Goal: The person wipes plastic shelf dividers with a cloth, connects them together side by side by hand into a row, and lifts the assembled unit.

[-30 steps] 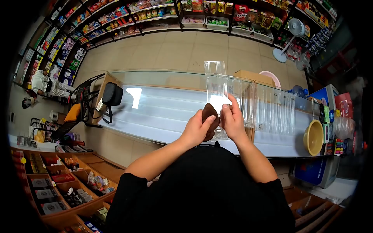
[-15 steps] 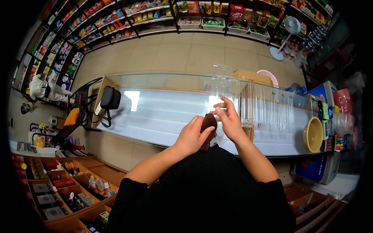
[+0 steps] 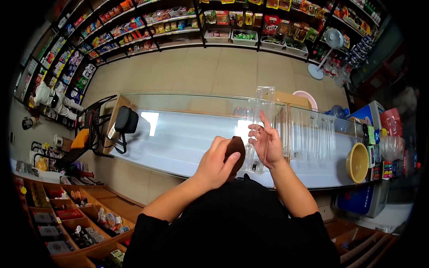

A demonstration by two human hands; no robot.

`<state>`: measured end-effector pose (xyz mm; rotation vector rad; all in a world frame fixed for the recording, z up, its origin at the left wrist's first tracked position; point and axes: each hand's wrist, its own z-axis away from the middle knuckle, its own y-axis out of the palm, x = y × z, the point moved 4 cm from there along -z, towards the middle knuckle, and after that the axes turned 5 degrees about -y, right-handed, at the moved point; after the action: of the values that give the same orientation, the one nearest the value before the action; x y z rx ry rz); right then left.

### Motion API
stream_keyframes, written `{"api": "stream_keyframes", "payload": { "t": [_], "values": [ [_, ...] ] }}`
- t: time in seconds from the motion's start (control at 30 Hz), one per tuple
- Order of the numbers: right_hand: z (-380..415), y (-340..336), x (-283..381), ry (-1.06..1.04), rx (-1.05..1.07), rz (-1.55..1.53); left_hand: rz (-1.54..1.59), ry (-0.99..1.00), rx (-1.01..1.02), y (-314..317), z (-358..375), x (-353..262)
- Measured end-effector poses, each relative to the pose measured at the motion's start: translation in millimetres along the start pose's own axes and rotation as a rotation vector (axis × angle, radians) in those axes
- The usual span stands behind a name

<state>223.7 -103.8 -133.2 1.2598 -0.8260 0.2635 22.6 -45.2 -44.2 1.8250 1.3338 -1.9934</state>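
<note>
Brown cloth (image 3: 236,156) in left fingers (image 3: 216,146), right fingers (image 3: 265,120) open at tray (image 3: 265,94) (counter edge (image 3: 152,167) near)

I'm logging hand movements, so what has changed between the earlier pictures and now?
The right hand has drawn away from the brown cloth, its fingers now spread at the clear plastic tray. The tray's far end has swung to the right; whether the hand grips it is unclear. The left hand still holds the cloth. The black bag and yellow basin stayed put.
</note>
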Motion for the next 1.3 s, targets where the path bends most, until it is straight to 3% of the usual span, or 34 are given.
{"api": "stream_keyframes", "payload": {
  "t": [0.13,0.2,0.3,0.4,0.6,1.2,1.27,1.3],
  "values": [
    [-0.3,5.8,3.6,0.032,-0.104,-0.031,0.021,0.037,-0.163,-1.7,0.3,4.2],
    [-0.6,14.6,9.0,0.039,-0.103,-0.026,0.026,-0.005,-0.164,0.0,5.3,4.1],
    [-3.3,20.5,10.9,0.025,-0.097,-0.022,-0.074,0.229,-0.065,6.0,7.6,-3.9],
    [-3.9,24.2,8.6,-0.02,-0.121,-0.011,-0.197,0.267,0.023,13.5,11.1,-1.5],
    [2.3,33.9,5.9,-0.052,-0.097,0.024,-0.263,0.368,-0.069,17.2,9.2,-5.2],
    [28.9,58.2,-20.1,-0.003,-0.07,0.029,-0.277,0.232,-0.3,-1.6,-44.0,-5.4],
    [27.7,52.2,-24.0,0.019,0.072,0.09,-0.299,0.314,-0.394,-8.9,-55.0,-11.8],
    [27.3,49.8,-27.1,0.031,0.061,0.077,-0.312,0.26,-0.399,-13.3,-60.8,-13.4]
  ]
}}
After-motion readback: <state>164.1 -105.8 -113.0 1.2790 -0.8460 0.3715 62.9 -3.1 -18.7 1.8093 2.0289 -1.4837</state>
